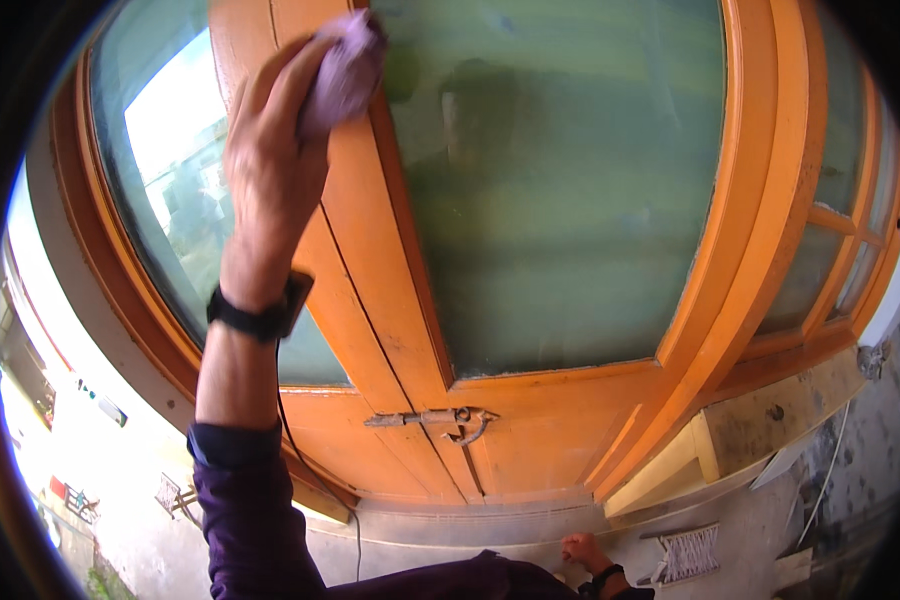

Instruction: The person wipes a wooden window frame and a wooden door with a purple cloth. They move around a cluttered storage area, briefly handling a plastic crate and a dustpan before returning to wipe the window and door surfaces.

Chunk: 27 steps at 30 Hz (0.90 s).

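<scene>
A crumpled light purple cloth [345,79] is in my raised left hand [274,169], over the orange-painted frame of a double wooden door [401,345]. Hand and cloth are slightly blurred. Close to the cloth's right side lies the door's large glass pane [570,225], which carries a dim reflection. Low down hangs my right hand [586,551], its fingers curled, with nothing seen in them. A rusty metal slide bolt [431,417] crosses the seam between the two door leaves, below the panes.
A small folding stool with a woven seat [690,553] stands on the floor at lower right; another stool [171,495] is at lower left. A dark cable [358,540] hangs beside my left arm. A wooden ledge [787,412] juts out right of the door.
</scene>
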{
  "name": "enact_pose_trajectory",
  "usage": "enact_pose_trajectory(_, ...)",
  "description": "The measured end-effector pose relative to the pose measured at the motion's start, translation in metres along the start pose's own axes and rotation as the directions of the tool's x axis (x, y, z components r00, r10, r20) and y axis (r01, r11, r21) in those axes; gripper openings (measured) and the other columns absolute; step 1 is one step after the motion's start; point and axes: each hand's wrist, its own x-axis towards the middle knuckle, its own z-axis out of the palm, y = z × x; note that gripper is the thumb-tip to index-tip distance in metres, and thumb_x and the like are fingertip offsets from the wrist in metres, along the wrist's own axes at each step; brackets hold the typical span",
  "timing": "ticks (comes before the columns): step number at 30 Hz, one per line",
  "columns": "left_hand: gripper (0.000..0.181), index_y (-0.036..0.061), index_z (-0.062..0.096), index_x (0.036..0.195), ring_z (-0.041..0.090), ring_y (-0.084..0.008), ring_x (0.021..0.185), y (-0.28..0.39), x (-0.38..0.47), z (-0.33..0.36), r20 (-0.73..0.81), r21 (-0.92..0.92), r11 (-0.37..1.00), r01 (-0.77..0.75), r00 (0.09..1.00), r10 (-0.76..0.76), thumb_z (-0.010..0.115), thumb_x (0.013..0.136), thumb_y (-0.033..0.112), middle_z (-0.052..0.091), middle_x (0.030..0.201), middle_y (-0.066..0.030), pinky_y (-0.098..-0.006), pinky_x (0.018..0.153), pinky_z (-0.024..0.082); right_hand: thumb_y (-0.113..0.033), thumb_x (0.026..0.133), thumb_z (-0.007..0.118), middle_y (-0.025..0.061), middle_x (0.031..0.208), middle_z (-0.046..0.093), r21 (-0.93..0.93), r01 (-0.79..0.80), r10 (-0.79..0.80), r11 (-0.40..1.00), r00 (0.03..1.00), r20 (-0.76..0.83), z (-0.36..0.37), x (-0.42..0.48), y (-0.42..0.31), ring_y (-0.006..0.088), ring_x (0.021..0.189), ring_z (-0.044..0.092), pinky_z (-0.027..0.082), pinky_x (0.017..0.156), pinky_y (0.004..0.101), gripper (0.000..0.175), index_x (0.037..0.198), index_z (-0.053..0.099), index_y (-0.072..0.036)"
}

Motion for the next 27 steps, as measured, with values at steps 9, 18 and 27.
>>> enact_pose_trajectory(9,0.041,0.0098,0.069,0.123,0.06,-0.0327,0.124,0.087,-0.072,0.038,0.291,0.057,0.997,0.052,0.954,-0.066,0.067,0.083,0.0,0.063,0.132,-0.0131,-0.0442,0.103,0.046,-0.009,0.088,0.065,0.0117,0.083,0.072,0.068,-0.107,0.105,0.992,0.994,0.027,-0.031,-0.017,0.028,0.0187,0.066,0.07,0.055,0.054,0.0307,0.027,0.111,0.068,0.005)
enact_pose_trajectory(18,0.046,0.0117,0.066,0.13,0.048,-0.034,0.141,0.238,-0.287,-0.027,0.759,-0.056,0.939,0.338,0.626,-0.18,0.064,0.084,0.004,0.052,0.149,-0.0141,-0.0509,0.111,0.042,-0.009,0.086,0.061,0.0119,0.079,0.071,-0.016,-0.07,0.071,0.997,0.997,0.034,-0.083,-0.033,0.018,0.0184,0.065,0.07,0.055,0.056,0.0315,0.028,0.108,0.069,0.005)
enact_pose_trajectory(27,0.044,0.0079,0.068,0.124,0.06,-0.0368,0.123,0.23,-0.243,-0.022,0.606,0.043,0.894,0.447,0.699,-0.379,0.067,0.08,0.0,0.064,0.131,-0.0153,-0.0482,0.105,0.047,-0.011,0.086,0.061,0.01,0.077,0.07,-0.057,-0.05,0.055,0.997,0.995,0.081,-0.099,-0.016,0.008,0.0173,0.063,0.067,0.054,0.055,0.0315,0.028,0.11,0.068,0.003)
